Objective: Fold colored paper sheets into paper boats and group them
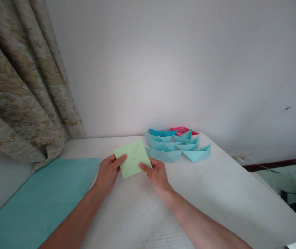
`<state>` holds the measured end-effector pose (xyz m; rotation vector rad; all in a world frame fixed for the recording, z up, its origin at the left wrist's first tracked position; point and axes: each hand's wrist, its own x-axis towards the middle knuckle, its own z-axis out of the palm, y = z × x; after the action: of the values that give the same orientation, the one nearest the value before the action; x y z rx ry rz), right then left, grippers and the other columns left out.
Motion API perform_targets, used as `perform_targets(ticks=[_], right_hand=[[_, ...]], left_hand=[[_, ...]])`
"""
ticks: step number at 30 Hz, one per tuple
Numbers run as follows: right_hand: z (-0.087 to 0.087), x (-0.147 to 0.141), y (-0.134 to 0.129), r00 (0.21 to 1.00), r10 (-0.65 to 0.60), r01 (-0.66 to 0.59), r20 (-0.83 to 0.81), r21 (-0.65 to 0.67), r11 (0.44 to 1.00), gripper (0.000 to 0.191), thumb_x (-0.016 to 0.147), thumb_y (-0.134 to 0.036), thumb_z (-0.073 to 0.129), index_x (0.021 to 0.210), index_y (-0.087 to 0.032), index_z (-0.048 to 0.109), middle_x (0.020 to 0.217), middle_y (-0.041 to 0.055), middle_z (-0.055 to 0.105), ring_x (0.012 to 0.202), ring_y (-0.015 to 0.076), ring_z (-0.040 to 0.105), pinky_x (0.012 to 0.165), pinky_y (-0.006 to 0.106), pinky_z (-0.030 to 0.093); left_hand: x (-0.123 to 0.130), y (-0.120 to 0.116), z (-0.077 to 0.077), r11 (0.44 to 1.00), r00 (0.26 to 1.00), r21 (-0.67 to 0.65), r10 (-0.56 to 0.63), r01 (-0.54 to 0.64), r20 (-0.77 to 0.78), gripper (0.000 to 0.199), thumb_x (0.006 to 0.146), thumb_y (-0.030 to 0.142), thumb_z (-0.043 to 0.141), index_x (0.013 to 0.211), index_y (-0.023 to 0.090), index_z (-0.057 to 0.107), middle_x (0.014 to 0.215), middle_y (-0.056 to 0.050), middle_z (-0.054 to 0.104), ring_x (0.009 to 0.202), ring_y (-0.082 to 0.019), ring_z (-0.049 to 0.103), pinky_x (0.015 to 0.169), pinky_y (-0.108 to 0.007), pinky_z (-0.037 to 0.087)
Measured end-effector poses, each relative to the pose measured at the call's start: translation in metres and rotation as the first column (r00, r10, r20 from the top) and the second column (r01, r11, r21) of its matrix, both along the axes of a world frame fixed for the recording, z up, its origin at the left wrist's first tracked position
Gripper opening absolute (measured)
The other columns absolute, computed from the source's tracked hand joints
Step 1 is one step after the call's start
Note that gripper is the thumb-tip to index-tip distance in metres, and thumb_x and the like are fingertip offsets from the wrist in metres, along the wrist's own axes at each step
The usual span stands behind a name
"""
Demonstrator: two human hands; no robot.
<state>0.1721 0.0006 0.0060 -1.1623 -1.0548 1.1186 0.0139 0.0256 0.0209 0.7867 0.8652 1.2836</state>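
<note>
A light green folded paper square (134, 156) is held up above the table, tilted, with diagonal fold lines meeting near its middle. My left hand (108, 172) pinches its left edge, thumb on the face toward me. At the lower right edge, my right hand (159, 175) grips it the same way, with the thumb on top and the fingers behind. Just beyond the square, several light blue paper boats (164, 154) stand in rows. A darker blue paper boat (163, 132) and a pink paper boat (182, 130) sit at the back of the group.
Large teal paper sheets (46, 197) lie on the left of the white table (137, 214). A patterned curtain (26, 79) hangs down at the back left. Behind the table rises a white wall (163, 69). The table's right edge drops toward a floor with cables (267, 168).
</note>
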Motion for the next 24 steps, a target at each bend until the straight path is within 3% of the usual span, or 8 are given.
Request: perform_targets(ticks=[4, 13, 24], right_hand=[[-0.002, 0.0, 0.0, 1.0, 0.017, -0.017, 0.022, 0.004, 1.0, 0.035, 0.061, -0.043, 0.074, 0.053, -0.015, 0.053, 0.049, -0.0051, 0.035, 0.049, 0.0081, 0.025, 0.047, 0.024, 0.018], [0.002, -0.001, -0.002, 0.999, -0.007, 0.006, 0.044, 0.018, 1.0, 0.036, 0.061, -0.039, 0.073, 0.049, -0.017, 0.048, 0.046, -0.0072, 0.029, 0.047, 0.0068, 0.021, 0.046, 0.024, 0.016], [0.003, -0.004, -0.002, 0.991, 0.024, -0.028, -0.128, -0.033, 0.999, 0.033, 0.062, -0.041, 0.071, 0.051, -0.018, 0.051, 0.043, -0.0059, 0.036, 0.04, 0.0068, 0.028, 0.04, 0.025, 0.018]], left_hand=[[0.003, -0.004, 0.0, 0.997, 0.997, -0.016, -0.077, 0.077, -0.014, 0.031, 0.063, 0.028, 0.078, 0.089, 0.011, 0.072, 0.088, -0.011, 0.074, 0.075, -0.023, 0.069, 0.073, -0.035, 0.053], [0.005, -0.006, -0.003, 0.995, 0.993, -0.032, -0.101, 0.1, -0.054, 0.031, 0.062, 0.028, 0.08, 0.089, 0.013, 0.073, 0.091, -0.013, 0.074, 0.076, -0.026, 0.07, 0.073, -0.037, 0.054], [0.013, -0.011, -0.005, 0.998, 0.996, -0.018, -0.069, 0.068, -0.057, 0.038, 0.062, 0.026, 0.079, 0.098, 0.014, 0.07, 0.095, -0.012, 0.073, 0.076, -0.024, 0.069, 0.072, -0.035, 0.053]])
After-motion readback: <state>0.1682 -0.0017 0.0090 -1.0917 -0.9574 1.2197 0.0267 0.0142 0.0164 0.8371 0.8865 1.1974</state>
